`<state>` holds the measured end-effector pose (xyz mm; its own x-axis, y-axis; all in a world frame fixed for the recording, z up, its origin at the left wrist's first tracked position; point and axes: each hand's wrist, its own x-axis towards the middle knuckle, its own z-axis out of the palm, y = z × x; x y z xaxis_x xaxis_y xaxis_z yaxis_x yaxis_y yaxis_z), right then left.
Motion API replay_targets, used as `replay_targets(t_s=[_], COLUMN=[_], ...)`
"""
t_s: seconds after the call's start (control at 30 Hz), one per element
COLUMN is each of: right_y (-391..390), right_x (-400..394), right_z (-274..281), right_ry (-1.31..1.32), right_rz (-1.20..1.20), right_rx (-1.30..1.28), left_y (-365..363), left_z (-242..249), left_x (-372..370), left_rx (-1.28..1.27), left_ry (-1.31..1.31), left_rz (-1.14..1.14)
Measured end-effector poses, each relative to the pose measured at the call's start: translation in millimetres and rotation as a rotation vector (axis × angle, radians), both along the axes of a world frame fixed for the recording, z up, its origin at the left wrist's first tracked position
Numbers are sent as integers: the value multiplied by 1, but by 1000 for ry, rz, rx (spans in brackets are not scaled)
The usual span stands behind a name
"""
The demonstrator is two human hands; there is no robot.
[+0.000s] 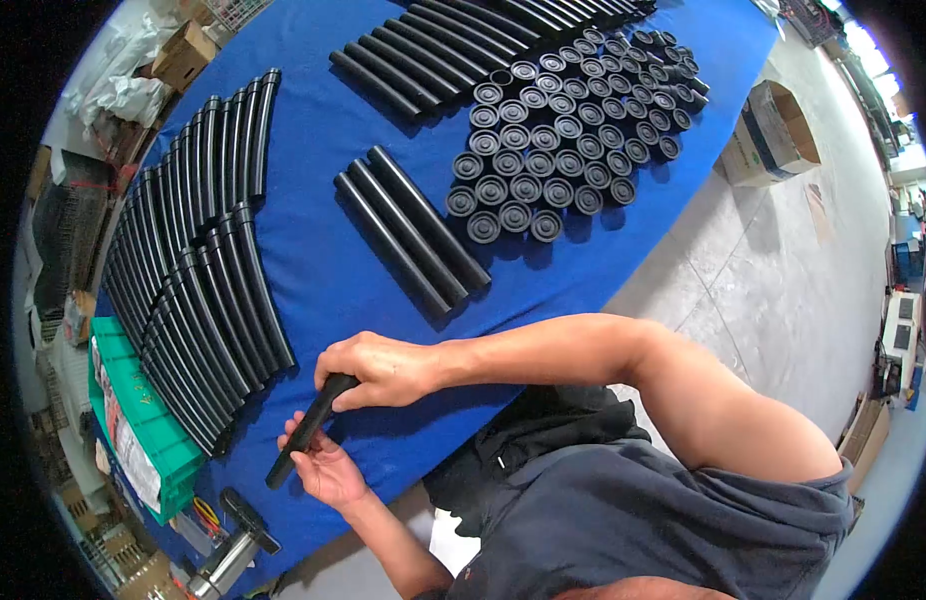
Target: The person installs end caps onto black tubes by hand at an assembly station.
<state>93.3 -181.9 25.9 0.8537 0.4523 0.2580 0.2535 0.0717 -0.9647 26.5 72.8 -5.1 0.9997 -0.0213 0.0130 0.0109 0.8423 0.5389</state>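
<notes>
A short black tube [308,432] slants between my two hands. My right hand [381,370], back up, is wrapped round its upper end. Lower down, my left hand [328,475] has its palm turned up, with thumb and fingers on either side of the tube. Beyond my hands, three loose black tubes [413,230] lie side by side on the blue cloth [313,200]. Rows of black tubes [208,290] overlap at the left. More tubes [433,55] lie at the top, beside many upright pieces with round, ringed black ends [543,140].
A green crate [148,420] stands at the cloth's left edge. Near it are a black-headed hammer [249,520] and a tool with red and yellow handles [206,512]. An open cardboard box [773,135] sits on the grey floor at the upper right.
</notes>
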Motion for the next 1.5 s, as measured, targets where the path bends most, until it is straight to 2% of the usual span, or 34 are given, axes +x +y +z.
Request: replay_targets(t_s=[0.17,0.3,0.4,0.43,0.57,0.67,0.77,0.87,1.07,1.17,1.27,1.37,1.5], right_y=[-1,6,5,9,7,0,-3,6,7,8,6,7,3], right_x=[3,-6,-12,-8,-4,0,0,0,-3,-3,-7,-11,-4], right_z=[-3,-4,-2,-6,-5,7,11,-8,-8,-12,-6,-6,2], right_ry=[-83,-342,-282,-345,-75,198,104,-60,-124,-180,-308,-293,17], right_rz=[5,-55,29,-32,14,152,138,51,42,8,-52,15,182], right_rx=[-1,41,3,32,-32,-86,-180,-101,-118,-91,-103,-94,-111], left_y=[0,-10,2,2,-3,-3,-3,-7,2,-2,-18,3,3], left_z=[-1,9,-2,-1,5,6,6,9,-1,3,20,-1,0], left_x=[0,3,4,4,4,4,4,4,3,2,4,3,4], left_rx=[10,6,-6,-11,-88,-93,-75,76,44,132,105,74,39], left_ry=[2,43,16,16,-21,1,-3,57,-16,13,101,51,36], left_rz=[8,-26,-47,-55,-96,-88,-87,1,-44,9,-41,-32,-36])
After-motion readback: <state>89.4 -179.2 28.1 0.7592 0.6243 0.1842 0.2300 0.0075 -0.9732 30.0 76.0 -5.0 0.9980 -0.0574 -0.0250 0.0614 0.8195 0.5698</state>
